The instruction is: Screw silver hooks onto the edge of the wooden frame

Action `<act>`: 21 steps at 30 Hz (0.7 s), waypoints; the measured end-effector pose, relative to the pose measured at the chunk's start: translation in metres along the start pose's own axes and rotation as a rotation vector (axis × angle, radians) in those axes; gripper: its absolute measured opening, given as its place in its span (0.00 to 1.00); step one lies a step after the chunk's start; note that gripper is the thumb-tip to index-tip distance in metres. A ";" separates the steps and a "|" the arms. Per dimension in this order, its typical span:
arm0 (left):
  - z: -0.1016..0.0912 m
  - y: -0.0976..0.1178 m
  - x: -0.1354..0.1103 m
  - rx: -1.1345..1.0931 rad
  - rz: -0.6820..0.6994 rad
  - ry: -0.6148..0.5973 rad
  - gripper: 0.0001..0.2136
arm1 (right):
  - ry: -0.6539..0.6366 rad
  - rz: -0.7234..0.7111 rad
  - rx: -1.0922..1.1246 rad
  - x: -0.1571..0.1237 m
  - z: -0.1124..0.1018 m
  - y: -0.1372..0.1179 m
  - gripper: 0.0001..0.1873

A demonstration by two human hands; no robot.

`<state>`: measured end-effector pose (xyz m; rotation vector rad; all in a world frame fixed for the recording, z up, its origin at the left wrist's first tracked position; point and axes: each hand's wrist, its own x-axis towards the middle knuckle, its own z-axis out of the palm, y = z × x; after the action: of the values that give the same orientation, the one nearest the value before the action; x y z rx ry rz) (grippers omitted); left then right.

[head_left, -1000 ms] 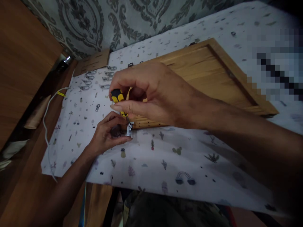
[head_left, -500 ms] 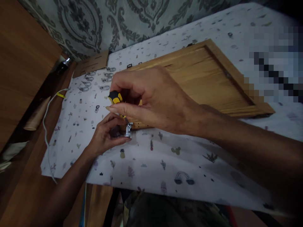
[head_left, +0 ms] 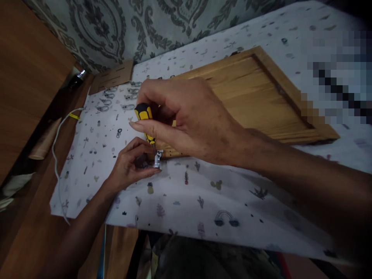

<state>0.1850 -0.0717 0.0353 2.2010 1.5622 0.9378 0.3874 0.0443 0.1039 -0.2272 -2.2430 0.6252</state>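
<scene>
My right hand (head_left: pixel 188 120) is closed round a yellow and black screwdriver (head_left: pixel 144 112), its shaft pointing down. The screwdriver's tip meets a small metal cabinet hinge (head_left: pixel 157 159) at the near left corner of a wooden cabinet door (head_left: pixel 232 93). From the left, my left hand (head_left: pixel 129 164) grips the hinge between thumb and fingers; part of the hinge is hidden behind them. The door lies flat on a white patterned cloth, its left part covered by my right hand.
Several more hinges (head_left: pixel 107 101) lie on the cloth (head_left: pixel 180 209) at the left, near a piece of cardboard (head_left: pixel 112 77). A white cable (head_left: pixel 55 155) runs along the cloth's left edge. Patterned wallpaper (head_left: pixel 174 23) stands behind, a wooden panel (head_left: pixel 26 69) at far left.
The screwdriver has tilted more upright, so more of its yellow handle shows. My right hand has shifted slightly; my left hand stays at the hinge.
</scene>
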 end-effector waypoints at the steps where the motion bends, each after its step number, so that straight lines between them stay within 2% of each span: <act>1: 0.000 0.000 0.000 0.004 0.000 -0.002 0.19 | -0.002 0.003 0.006 0.000 0.000 0.000 0.09; 10: -0.001 0.000 0.000 0.011 0.009 -0.006 0.18 | -0.013 0.012 0.054 -0.001 0.000 0.002 0.09; 15: -0.001 -0.001 -0.002 0.007 -0.018 -0.011 0.19 | 0.013 -0.026 0.030 0.001 -0.002 0.003 0.10; 21: -0.001 0.000 -0.001 0.016 -0.008 -0.006 0.19 | -0.021 -0.014 -0.005 0.001 -0.001 0.003 0.08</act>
<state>0.1840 -0.0728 0.0350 2.2049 1.5801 0.9182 0.3875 0.0479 0.1038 -0.2088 -2.2646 0.6172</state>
